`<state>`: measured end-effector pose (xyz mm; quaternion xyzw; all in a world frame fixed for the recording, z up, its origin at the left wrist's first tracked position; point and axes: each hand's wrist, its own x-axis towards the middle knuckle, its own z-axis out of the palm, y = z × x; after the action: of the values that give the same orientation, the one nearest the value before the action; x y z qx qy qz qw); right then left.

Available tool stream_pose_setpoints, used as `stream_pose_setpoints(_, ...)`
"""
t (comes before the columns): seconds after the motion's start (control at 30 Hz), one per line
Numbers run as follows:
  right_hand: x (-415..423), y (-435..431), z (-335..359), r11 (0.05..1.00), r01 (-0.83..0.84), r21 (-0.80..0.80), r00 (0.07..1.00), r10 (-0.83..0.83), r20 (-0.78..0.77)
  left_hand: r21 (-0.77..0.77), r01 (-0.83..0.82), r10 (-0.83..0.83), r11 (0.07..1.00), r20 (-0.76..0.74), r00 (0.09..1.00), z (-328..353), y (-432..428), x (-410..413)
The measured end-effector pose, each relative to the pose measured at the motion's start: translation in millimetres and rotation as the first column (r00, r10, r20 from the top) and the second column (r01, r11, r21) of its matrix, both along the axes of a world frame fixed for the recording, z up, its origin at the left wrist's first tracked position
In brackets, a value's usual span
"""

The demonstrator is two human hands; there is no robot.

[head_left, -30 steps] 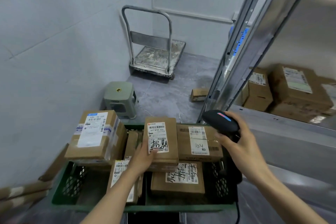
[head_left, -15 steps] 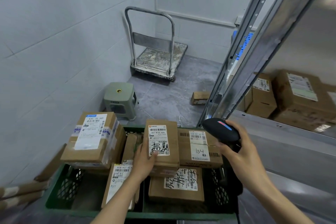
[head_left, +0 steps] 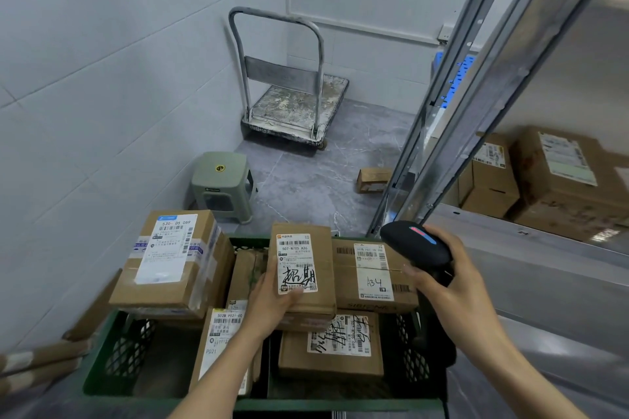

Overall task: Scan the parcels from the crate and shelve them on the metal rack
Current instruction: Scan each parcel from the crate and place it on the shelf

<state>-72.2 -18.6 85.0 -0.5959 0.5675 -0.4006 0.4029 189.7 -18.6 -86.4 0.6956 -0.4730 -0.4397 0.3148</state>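
Observation:
A green plastic crate at the bottom centre holds several brown cardboard parcels. My left hand grips a small parcel with a white label and black handwriting, label up, above the other boxes. My right hand holds a black barcode scanner with its head just right of that parcel. The metal rack rises at the right, its grey shelf beside my right hand. A larger parcel sits on the crate's left corner.
Shelved boxes sit deeper on the rack at the right. A grey-green stool stands against the left wall, a platform trolley behind it. A small box lies on the floor by the rack post. Flat cardboard leans at the lower left.
My left hand has lifted the small labelled parcel slightly higher. The scanner stays almost in place beside it. The camera has tilted up a little.

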Motion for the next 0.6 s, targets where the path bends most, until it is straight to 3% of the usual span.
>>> stream_pose_setpoints(0.6,5.7,-3.0,0.5,0.999,0.020,0.027,1.000,-0.021,0.015,-0.077,-0.071,0.073,0.994,0.028,0.997,8.6,5.3,-6.8)
